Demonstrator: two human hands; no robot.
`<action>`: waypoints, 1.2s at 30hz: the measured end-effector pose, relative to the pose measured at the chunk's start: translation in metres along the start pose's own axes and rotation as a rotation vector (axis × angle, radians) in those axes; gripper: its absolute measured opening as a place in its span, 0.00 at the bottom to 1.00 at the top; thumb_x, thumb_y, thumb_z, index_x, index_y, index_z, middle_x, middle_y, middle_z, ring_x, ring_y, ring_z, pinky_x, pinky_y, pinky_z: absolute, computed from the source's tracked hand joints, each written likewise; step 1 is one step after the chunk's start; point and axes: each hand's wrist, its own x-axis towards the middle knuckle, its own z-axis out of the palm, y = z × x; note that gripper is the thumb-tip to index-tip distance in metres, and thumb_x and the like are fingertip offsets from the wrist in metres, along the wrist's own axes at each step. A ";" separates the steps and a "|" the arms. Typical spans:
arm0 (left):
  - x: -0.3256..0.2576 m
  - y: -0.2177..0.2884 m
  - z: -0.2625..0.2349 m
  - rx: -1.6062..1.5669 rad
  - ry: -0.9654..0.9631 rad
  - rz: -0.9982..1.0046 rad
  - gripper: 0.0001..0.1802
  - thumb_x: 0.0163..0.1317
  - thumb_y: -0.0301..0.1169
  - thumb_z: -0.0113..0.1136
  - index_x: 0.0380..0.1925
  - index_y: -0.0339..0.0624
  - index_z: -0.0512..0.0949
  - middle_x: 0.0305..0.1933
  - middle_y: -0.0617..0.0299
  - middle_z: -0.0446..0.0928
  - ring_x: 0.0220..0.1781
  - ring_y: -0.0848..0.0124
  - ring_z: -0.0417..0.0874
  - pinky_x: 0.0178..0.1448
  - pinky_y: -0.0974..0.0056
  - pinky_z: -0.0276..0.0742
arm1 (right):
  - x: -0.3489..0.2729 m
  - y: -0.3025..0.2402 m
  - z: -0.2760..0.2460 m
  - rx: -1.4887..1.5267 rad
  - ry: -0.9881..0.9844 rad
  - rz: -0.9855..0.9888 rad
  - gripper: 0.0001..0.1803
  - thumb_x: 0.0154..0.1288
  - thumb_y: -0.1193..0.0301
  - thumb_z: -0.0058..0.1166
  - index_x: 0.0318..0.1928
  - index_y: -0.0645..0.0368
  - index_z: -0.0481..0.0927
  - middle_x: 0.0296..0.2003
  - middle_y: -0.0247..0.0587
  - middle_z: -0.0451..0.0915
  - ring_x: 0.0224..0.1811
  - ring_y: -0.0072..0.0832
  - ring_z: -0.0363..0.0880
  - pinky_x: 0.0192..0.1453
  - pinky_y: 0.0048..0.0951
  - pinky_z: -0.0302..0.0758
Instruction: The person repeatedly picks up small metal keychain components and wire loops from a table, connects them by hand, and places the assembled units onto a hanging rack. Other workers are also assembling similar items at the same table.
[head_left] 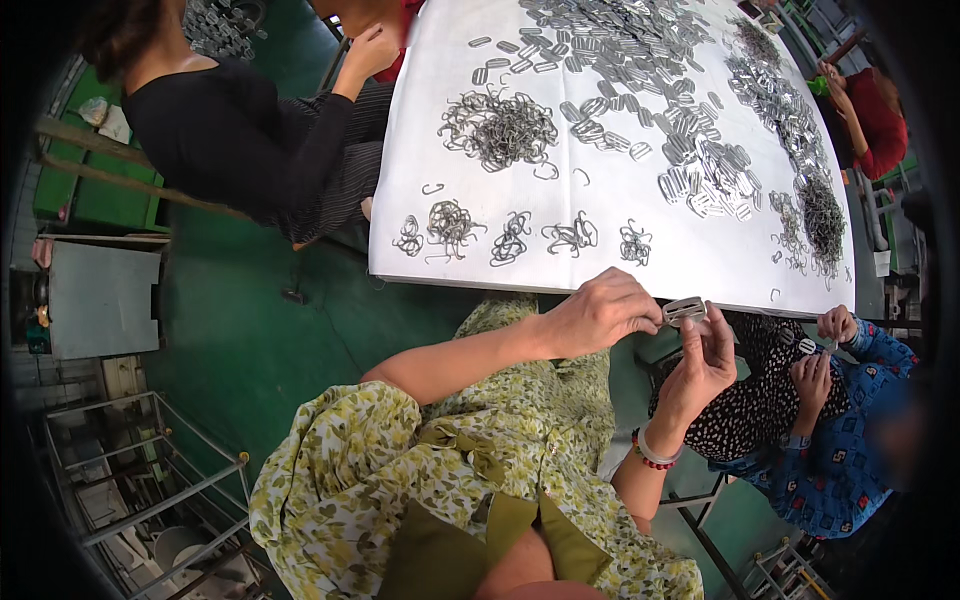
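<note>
Just off the near edge of the table, my right hand (pixel 697 372) is closed, its thumb and fingers pinching a flat metal slide buckle (pixel 685 308) with slots. My left hand (pixel 607 312) reaches in from the left, fingertips pressed together at the buckle's left end. Whatever small piece it may pinch there is hidden. Behind my hands, small clusters of bent wire hooks (pixel 636 243) line the table's near edge. A larger heap of the same hooks (pixel 500 130) lies farther back, and a spread of loose metal buckles (pixel 705 170) covers the middle.
The white-covered table (pixel 405 235) carries more hooks (pixel 823 225) and buckles along its right side. One person in black (pixel 240 140) sits at left, another in red (pixel 880 125) at far right. A co-worker in blue (pixel 845 440) handles a buckle close on my right. Metal frames (pixel 150 480) stand lower left.
</note>
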 end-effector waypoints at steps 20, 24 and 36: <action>-0.030 -0.099 -0.135 0.618 0.160 -0.397 0.06 0.56 0.27 0.64 0.34 0.39 0.84 0.36 0.56 0.83 0.42 0.59 0.81 0.46 0.59 0.77 | -0.004 -0.005 0.007 -0.015 -0.126 -0.078 0.13 0.50 0.87 0.63 0.39 0.68 0.81 0.39 0.43 0.77 0.46 0.29 0.71 0.54 0.27 0.67; -0.027 -0.140 -0.182 0.806 -0.030 -0.462 0.07 0.57 0.29 0.62 0.33 0.40 0.84 0.36 0.55 0.81 0.43 0.56 0.79 0.50 0.57 0.75 | -0.007 -0.008 0.009 0.002 -0.134 -0.080 0.13 0.50 0.87 0.63 0.39 0.68 0.81 0.38 0.41 0.76 0.44 0.27 0.71 0.52 0.25 0.67; 0.004 -0.140 -0.187 0.808 0.048 -0.647 0.07 0.56 0.31 0.61 0.31 0.39 0.83 0.34 0.50 0.82 0.36 0.54 0.83 0.45 0.55 0.77 | -0.004 -0.024 0.000 -0.044 -0.171 -0.191 0.12 0.51 0.86 0.64 0.39 0.67 0.81 0.37 0.38 0.76 0.42 0.25 0.72 0.51 0.23 0.68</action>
